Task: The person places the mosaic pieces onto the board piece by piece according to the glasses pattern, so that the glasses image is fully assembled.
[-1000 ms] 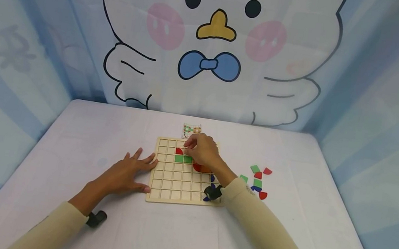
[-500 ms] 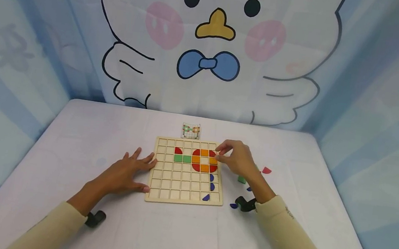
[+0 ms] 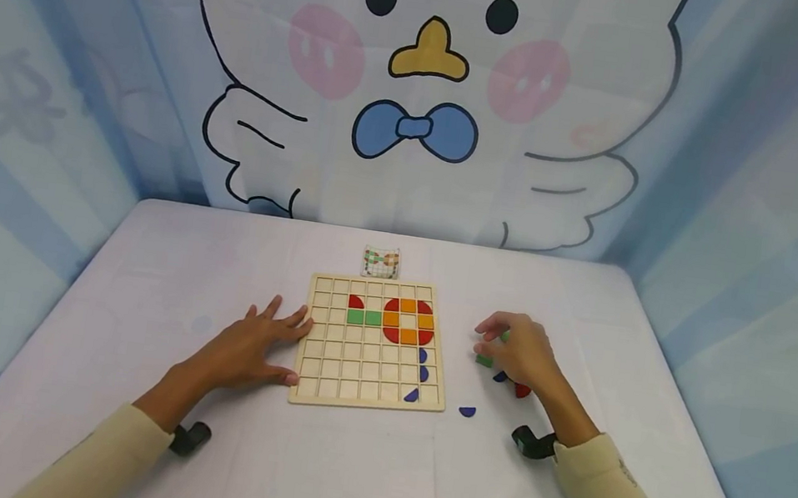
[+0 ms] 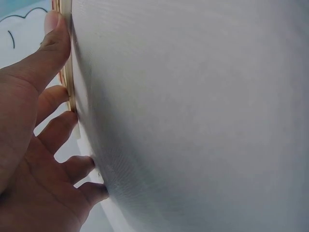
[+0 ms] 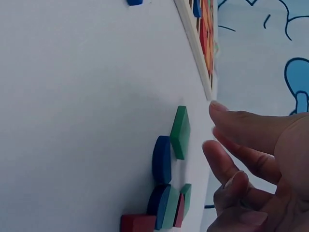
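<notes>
1. The gridded board (image 3: 341,372) lies flat on the white worktop (image 3: 309,473), well inside the worktop's far edge.
2. The left hand (image 3: 252,352) rests against the board's left edge, its grip spread; the thumb touches near the front corner, and fingers touch further back.
3. The right hand (image 3: 522,351) hangs by the loose pieces to the right of the board. Its grip is loosely bent, thumb and fingertips apart with nothing between them.
4. A strip of worktop separates that hand from the board's right edge.
5. Nearest its fingertips lies a green piece (image 3: 484,361); just beside that sits a blue piece (image 3: 500,376), with a red piece (image 3: 522,391) partly under the hand's outline.
6. A blue half-round (image 3: 467,411) lies alone, near the board's front right corner and apart from the cluster.
7. On the board, a red-and-orange ring (image 3: 408,336) fills cells towards the far right; green squares (image 3: 364,317) adjoin its left side, with a red quarter-round (image 3: 357,301) behind them.
8. Three blue pieces (image 3: 423,356) run down near the right edge.
9. A small patterned card (image 3: 380,263) lies just beyond the board's far edge.
</notes>
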Tool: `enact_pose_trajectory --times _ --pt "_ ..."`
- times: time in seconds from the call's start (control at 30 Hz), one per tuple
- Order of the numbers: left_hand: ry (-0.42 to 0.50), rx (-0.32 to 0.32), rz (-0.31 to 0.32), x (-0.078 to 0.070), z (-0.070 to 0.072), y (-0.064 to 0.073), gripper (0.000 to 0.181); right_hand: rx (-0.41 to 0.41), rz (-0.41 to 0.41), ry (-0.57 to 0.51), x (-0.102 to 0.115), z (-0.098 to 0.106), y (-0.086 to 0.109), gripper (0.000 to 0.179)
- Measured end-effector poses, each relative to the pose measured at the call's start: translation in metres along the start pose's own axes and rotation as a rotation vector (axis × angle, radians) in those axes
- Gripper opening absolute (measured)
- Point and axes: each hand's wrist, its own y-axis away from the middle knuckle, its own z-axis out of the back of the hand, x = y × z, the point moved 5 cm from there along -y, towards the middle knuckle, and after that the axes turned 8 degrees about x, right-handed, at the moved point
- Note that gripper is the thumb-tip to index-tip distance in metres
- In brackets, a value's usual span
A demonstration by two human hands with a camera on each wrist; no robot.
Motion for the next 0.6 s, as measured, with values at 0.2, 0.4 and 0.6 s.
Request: enact_pose_trajectory --times 0.2,0.4,0.6 --pt "-0.008 -0.001 0.006 0.0 -0.001 0.0 0.094 0.026 -0.025 0.038 -0.014 -0.003 0.006 0.025" --pt "-0.007 -0.002 0.005 0.001 -0.001 -0.001 0.094 0.03 -0.03 0.057 -0.017 -0.006 0.007 0.018" --pt "0.0 0.003 0.003 0.002 -0.001 -0.001 0.094 0.009 0.039 0.073 -0.008 -0.009 0.007 0.017"
